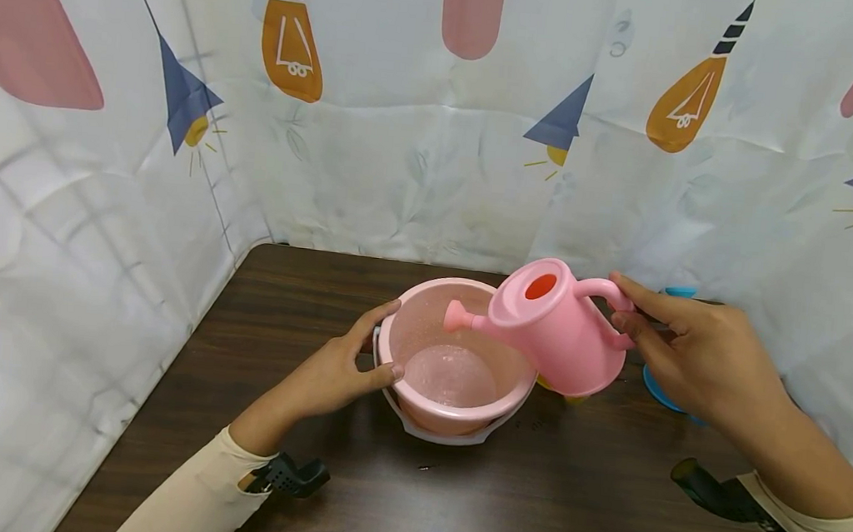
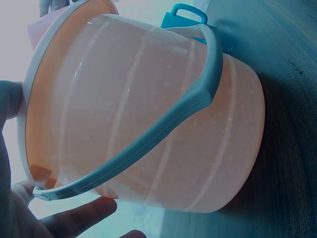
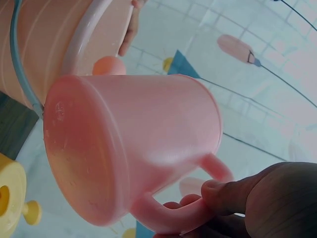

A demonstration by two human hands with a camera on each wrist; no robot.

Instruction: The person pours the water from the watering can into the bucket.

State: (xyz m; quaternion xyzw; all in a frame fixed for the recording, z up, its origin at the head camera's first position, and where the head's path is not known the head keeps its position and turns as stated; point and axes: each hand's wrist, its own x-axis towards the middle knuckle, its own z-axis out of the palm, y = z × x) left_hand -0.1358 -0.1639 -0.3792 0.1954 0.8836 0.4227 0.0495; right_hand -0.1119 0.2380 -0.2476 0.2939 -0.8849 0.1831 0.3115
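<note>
A pink bucket with a pale handle stands on the dark table, its inside shiny and speckled with drops. My left hand holds its left rim, thumb toward the front and index finger toward the back; other fingers lie along its outer wall in the left wrist view. My right hand grips the handle of a pink watering can, thumb pressed on top in the right wrist view. Raised at the bucket's right side, the can tilts left, with its sprinkler spout over the bucket's opening.
Behind the can, a yellow object with a knob-like spout is partly hidden. A blue object lies beyond my right hand, mostly covered by it. White printed cloth walls the table's back and left side.
</note>
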